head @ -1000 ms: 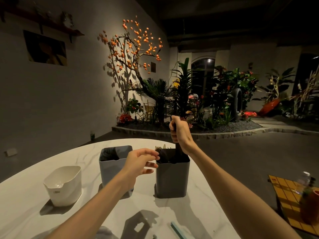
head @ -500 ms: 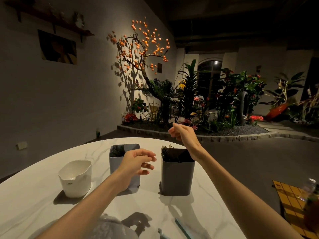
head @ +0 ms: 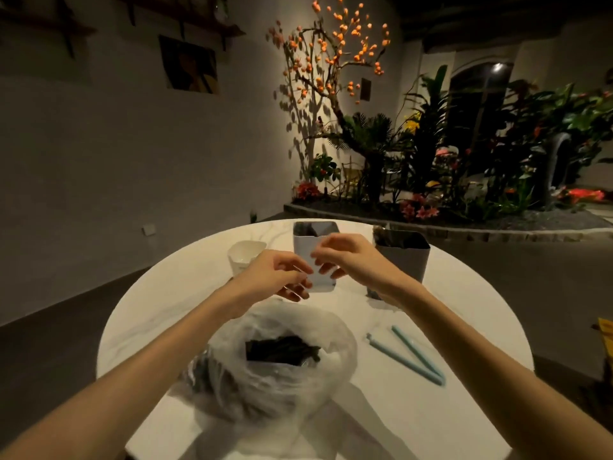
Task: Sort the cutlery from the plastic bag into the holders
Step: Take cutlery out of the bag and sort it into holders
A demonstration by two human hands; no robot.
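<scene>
Hovering empty and loosely curled above the crinkly clear plastic bag (head: 282, 356) on the white marble worktop (head: 431, 410), left hand (head: 275, 277) and right hand (head: 348, 257) should pinch the bag's light, stiff black cutlery (head: 282, 351) by its handles.

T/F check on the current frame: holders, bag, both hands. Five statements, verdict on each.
1. Three holders stand on the far part of the table: a white holder, a light grey holder and a dark grey holder. True.
2. The plastic bag is empty. False: dark cutlery shows through its open mouth.
3. The right hand grips a piece of cutlery. False: nothing shows in it.
4. The left hand is raised above the bag, in front of the light grey holder. True.
5. The teal clip lies inside the bag. False: it lies on the table to the bag's right.
</scene>
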